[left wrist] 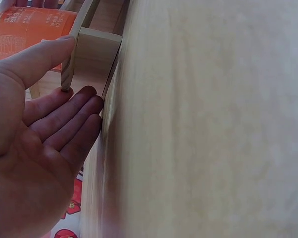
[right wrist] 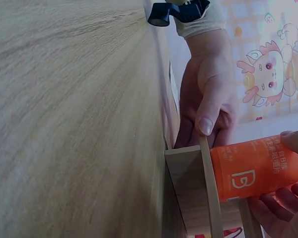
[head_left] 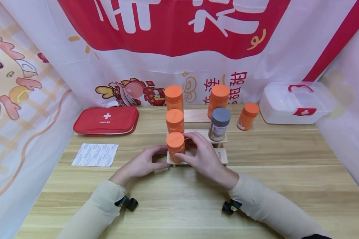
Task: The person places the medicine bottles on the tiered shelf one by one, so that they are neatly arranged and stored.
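Note:
A small wooden stepped rack (head_left: 222, 155) stands mid-table in the head view. My right hand (head_left: 207, 159) grips an orange bottle (head_left: 176, 146) at the left end of its lowest step, thumb in front and fingers behind. That bottle (right wrist: 258, 168) stands with its base at the step board in the right wrist view. The left hand (head_left: 143, 162) holds the left end of the same step, its thumb on the board edge and fingertips beside the rack (left wrist: 97, 54). Behind the gripped bottle are two more orange bottles, one on the middle step (head_left: 175, 120) and one on the top step (head_left: 174, 96).
On the rack's right side stand an orange bottle (head_left: 218, 99) and a grey-lidded bottle (head_left: 219, 124). Another orange bottle (head_left: 248, 116) is on the table, beside a white first-aid box (head_left: 297, 106). To the left lie a red first-aid pouch (head_left: 106, 121) and a white printed sheet (head_left: 95, 155).

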`<state>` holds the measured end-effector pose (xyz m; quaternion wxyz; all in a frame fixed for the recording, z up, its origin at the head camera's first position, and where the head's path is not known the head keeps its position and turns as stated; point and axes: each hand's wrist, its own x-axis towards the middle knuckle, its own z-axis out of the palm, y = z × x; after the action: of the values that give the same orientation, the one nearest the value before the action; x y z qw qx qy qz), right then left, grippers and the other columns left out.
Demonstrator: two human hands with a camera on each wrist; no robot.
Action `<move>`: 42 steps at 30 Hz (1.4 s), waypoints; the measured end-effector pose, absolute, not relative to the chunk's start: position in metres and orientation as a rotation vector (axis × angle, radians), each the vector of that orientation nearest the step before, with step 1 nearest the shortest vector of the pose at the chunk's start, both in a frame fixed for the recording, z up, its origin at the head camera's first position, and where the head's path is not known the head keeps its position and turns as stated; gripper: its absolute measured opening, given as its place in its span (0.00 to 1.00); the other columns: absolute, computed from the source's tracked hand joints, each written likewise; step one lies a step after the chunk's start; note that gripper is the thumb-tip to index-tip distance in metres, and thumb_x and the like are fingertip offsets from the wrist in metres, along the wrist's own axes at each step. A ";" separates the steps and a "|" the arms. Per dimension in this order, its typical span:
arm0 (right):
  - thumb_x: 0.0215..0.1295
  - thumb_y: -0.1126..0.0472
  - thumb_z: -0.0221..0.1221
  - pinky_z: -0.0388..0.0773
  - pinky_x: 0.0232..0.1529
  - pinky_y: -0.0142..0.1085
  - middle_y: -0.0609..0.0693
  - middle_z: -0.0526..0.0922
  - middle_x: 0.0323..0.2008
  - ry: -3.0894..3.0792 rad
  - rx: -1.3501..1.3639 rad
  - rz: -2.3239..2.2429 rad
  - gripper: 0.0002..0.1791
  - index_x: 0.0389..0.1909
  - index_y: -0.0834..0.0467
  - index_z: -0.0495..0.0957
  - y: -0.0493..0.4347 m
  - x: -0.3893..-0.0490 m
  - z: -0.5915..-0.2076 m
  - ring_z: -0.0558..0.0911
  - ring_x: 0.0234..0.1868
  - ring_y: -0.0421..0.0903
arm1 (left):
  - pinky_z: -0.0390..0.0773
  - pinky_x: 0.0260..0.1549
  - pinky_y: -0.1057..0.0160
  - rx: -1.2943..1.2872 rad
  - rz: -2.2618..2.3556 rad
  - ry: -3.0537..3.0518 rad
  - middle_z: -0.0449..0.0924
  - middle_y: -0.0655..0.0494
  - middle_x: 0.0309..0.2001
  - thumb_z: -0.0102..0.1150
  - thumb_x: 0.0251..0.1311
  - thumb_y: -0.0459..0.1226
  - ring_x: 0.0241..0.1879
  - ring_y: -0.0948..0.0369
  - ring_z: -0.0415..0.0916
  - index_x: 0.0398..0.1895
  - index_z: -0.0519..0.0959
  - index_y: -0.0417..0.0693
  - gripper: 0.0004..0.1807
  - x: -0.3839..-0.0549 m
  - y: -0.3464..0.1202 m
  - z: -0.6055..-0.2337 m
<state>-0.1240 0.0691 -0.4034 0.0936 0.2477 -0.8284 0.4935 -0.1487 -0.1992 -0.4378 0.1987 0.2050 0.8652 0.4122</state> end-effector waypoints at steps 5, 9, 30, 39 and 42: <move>0.58 0.62 0.81 0.86 0.66 0.46 0.56 0.86 0.62 -2.417 0.737 1.452 0.36 0.67 0.63 0.79 0.079 -0.121 -0.402 0.87 0.61 0.52 | 0.69 0.79 0.41 0.591 1.165 2.419 0.78 0.51 0.74 0.74 0.68 0.50 0.75 0.50 0.74 0.78 0.73 0.50 0.38 -0.149 -0.198 -0.438; 0.58 0.63 0.81 0.85 0.67 0.47 0.57 0.87 0.62 -2.422 0.713 1.424 0.35 0.65 0.64 0.80 0.089 -0.117 -0.400 0.87 0.61 0.53 | 0.69 0.79 0.40 0.597 1.171 2.418 0.78 0.50 0.74 0.73 0.69 0.49 0.75 0.49 0.74 0.78 0.72 0.50 0.38 -0.149 -0.199 -0.439; 0.60 0.69 0.77 0.81 0.67 0.28 0.55 0.87 0.61 -2.404 0.698 1.457 0.32 0.66 0.61 0.80 0.142 -0.099 -0.387 0.88 0.61 0.52 | 0.69 0.79 0.41 0.578 1.175 2.412 0.77 0.52 0.75 0.74 0.68 0.49 0.76 0.50 0.73 0.78 0.72 0.50 0.38 -0.149 -0.199 -0.439; 0.57 0.80 0.74 0.80 0.68 0.26 0.62 0.87 0.60 -2.267 0.748 1.502 0.34 0.66 0.64 0.79 0.168 -0.096 -0.386 0.86 0.61 0.40 | 0.69 0.79 0.40 0.591 1.177 2.423 0.77 0.49 0.74 0.74 0.68 0.49 0.76 0.48 0.74 0.78 0.72 0.48 0.38 -0.148 -0.199 -0.439; 0.56 0.82 0.73 0.80 0.67 0.26 0.62 0.87 0.61 -2.245 0.713 1.511 0.35 0.66 0.65 0.79 0.176 -0.095 -0.385 0.85 0.62 0.35 | 0.69 0.79 0.40 0.586 1.175 2.422 0.77 0.49 0.75 0.73 0.68 0.49 0.76 0.48 0.74 0.78 0.72 0.49 0.38 -0.148 -0.199 -0.439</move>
<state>-0.0949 0.1759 -0.3845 0.1708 0.2510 -0.7904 0.5321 -0.1478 -0.1991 -0.4388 0.1922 0.2089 0.8627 0.4185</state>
